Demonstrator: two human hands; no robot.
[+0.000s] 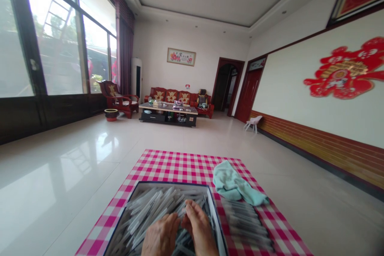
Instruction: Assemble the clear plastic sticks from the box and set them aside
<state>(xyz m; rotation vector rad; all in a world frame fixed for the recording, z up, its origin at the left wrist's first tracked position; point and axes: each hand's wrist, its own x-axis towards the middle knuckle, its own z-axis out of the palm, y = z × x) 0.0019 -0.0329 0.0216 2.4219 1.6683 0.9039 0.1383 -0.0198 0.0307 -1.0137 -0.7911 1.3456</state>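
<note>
My left hand [160, 237] is closed, its fingers bent in towards the other hand over an open box; what it grips, if anything, is hidden. Fingertips of my right hand [198, 224] pinch together around a pale translucent piece, too blurred to name surely. Below both hands the box [213, 202], white inside with a dark blue rim, holds many thin, clear plastic tubes [150, 208] lying in a loose heap. To its right, several slim pen-like sticks [247, 224] with dark ends lie side by side, smeared by motion.
A mint-green cloth [231, 184] lies crumpled beyond the sticks. Everything rests on a table under a pink-and-white checked tablecloth [177, 164]. Further off on the tiled floor are a low coffee table [168, 109], a red wooden sofa [153, 93] and a small stool [253, 123].
</note>
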